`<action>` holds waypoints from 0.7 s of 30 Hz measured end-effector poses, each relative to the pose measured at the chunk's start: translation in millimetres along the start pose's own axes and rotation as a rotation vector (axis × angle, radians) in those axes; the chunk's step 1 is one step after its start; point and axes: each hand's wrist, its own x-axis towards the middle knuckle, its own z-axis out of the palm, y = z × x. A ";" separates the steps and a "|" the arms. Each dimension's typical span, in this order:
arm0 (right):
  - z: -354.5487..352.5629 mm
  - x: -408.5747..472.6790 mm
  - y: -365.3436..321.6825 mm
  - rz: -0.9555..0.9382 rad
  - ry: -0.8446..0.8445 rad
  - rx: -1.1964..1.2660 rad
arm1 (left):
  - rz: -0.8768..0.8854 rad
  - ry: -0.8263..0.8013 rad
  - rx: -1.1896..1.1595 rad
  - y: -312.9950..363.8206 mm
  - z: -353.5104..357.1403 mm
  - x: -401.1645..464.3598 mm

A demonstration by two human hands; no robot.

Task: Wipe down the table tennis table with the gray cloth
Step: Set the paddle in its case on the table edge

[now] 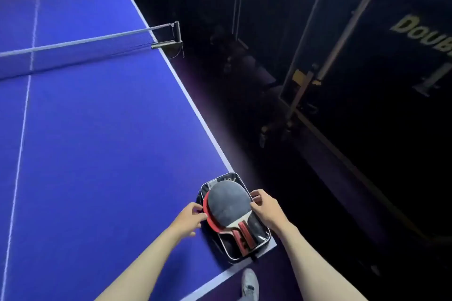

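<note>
The paddle case (234,220) lies between both hands, long axis running away from them. The left hand (189,217) pinches its left edge with curled fingers and the right hand (265,208) pinches its right; no gray cloth is visible.

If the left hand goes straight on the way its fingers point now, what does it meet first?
Most likely the red paddle: the left hand points right at its edge on the case, fingertips already at or almost touching it.

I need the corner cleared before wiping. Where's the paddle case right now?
In the head view, the paddle case lies on the table's near right corner, two paddles on it, between both hands.
</note>
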 end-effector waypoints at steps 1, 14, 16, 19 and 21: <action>-1.7 11.0 6.5 -0.005 -0.014 0.044 | -0.033 0.027 -0.065 1.4 8.7 6.0; 12.9 71.4 26.5 0.082 -0.167 0.127 | -0.260 0.248 -0.434 1.8 59.2 41.0; 13.0 71.8 26.8 0.096 -0.167 0.158 | -0.263 0.267 -0.465 3.6 62.6 46.0; 19.2 69.2 33.1 0.090 -0.173 0.174 | -0.259 0.253 -0.479 6.3 67.1 51.2; 21.5 69.1 33.6 0.100 -0.164 0.214 | -0.256 0.245 -0.497 11.1 68.7 51.1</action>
